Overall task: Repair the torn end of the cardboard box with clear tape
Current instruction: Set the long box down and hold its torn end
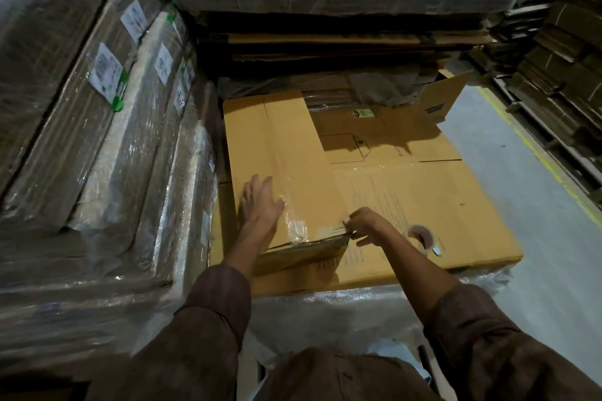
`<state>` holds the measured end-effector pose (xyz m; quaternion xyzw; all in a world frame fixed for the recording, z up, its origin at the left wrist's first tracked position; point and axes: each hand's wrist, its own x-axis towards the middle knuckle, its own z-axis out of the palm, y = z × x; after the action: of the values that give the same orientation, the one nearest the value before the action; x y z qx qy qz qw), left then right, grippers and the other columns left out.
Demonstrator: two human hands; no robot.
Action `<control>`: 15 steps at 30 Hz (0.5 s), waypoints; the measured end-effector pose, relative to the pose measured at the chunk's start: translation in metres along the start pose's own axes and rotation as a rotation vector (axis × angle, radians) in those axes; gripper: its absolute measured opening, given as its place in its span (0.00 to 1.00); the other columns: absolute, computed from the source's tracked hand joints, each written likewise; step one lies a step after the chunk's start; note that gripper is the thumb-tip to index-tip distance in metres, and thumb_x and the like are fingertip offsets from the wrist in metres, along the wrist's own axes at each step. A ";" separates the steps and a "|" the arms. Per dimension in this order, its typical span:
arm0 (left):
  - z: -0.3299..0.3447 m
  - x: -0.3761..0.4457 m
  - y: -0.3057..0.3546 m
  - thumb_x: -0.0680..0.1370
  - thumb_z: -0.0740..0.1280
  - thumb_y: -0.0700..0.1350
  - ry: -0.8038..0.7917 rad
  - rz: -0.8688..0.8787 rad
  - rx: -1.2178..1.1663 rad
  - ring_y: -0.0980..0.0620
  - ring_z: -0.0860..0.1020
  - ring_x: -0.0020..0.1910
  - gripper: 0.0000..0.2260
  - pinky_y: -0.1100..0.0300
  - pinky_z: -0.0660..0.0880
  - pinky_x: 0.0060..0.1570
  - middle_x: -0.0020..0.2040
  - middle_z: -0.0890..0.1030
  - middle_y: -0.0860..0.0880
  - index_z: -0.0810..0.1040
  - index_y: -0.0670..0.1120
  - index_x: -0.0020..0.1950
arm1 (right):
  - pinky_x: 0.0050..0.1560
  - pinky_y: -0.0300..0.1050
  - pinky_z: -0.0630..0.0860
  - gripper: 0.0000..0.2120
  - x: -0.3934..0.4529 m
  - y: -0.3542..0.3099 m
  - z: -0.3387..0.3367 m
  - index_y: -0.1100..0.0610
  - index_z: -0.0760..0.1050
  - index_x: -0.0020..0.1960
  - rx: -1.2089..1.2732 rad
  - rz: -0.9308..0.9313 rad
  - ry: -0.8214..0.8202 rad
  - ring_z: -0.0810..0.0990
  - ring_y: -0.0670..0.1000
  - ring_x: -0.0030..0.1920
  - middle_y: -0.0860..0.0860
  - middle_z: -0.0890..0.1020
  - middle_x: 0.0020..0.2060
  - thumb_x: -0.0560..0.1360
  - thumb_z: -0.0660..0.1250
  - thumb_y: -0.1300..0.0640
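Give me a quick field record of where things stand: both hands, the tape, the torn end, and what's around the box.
left hand: open, fingers flat on the cardboard box, beside the tape strip
right hand: pinches the near corner of the top flap
tape strip: clear, runs along the flap and wraps over the torn end
tape roll: lies on the box, right of the right hand, not held
surroundings: plastic-wrapped cardboard bundles at left, stacked flat cardboard behind
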<state>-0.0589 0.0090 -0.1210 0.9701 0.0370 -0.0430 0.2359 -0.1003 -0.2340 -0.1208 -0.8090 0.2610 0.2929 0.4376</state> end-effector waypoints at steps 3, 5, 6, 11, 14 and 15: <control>0.004 -0.012 0.021 0.76 0.71 0.60 -0.213 0.238 0.030 0.41 0.52 0.81 0.38 0.40 0.53 0.77 0.82 0.55 0.44 0.59 0.51 0.81 | 0.46 0.54 0.77 0.17 0.003 0.012 -0.005 0.67 0.74 0.68 0.064 -0.068 0.072 0.81 0.59 0.47 0.66 0.82 0.55 0.80 0.67 0.65; 0.011 -0.021 0.031 0.73 0.72 0.62 -0.344 0.334 0.103 0.42 0.49 0.81 0.43 0.39 0.50 0.77 0.83 0.52 0.45 0.56 0.52 0.82 | 0.47 0.55 0.80 0.18 0.003 0.016 -0.006 0.64 0.75 0.66 0.057 -0.108 0.108 0.81 0.57 0.45 0.64 0.83 0.51 0.77 0.68 0.68; 0.016 -0.026 0.035 0.72 0.73 0.63 -0.384 0.367 0.154 0.42 0.48 0.82 0.45 0.39 0.50 0.77 0.83 0.51 0.45 0.55 0.52 0.82 | 0.49 0.56 0.81 0.19 0.003 0.017 -0.006 0.63 0.75 0.66 0.048 -0.122 0.117 0.82 0.57 0.45 0.62 0.84 0.50 0.76 0.69 0.69; 0.040 -0.037 0.044 0.73 0.75 0.58 -0.435 0.423 0.370 0.39 0.48 0.81 0.43 0.33 0.50 0.76 0.83 0.49 0.43 0.55 0.52 0.81 | 0.48 0.47 0.79 0.30 -0.010 0.025 0.001 0.60 0.74 0.70 -0.116 -0.267 0.162 0.82 0.56 0.53 0.58 0.83 0.57 0.70 0.78 0.65; 0.035 -0.034 0.050 0.75 0.73 0.55 -0.477 0.432 0.371 0.38 0.50 0.81 0.39 0.31 0.52 0.75 0.83 0.51 0.43 0.58 0.52 0.81 | 0.47 0.42 0.77 0.29 -0.011 0.036 0.009 0.58 0.75 0.68 -0.105 -0.371 0.263 0.81 0.51 0.48 0.57 0.84 0.55 0.70 0.80 0.58; 0.031 -0.031 0.052 0.75 0.73 0.55 -0.499 0.430 0.369 0.38 0.50 0.81 0.38 0.31 0.52 0.75 0.83 0.51 0.43 0.58 0.52 0.80 | 0.47 0.43 0.77 0.28 -0.009 0.039 0.010 0.58 0.75 0.67 -0.064 -0.389 0.278 0.81 0.51 0.48 0.57 0.84 0.54 0.70 0.80 0.56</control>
<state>-0.0868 -0.0530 -0.1214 0.9415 -0.2345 -0.2336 0.0627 -0.1355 -0.2422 -0.1404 -0.8901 0.1486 0.0969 0.4199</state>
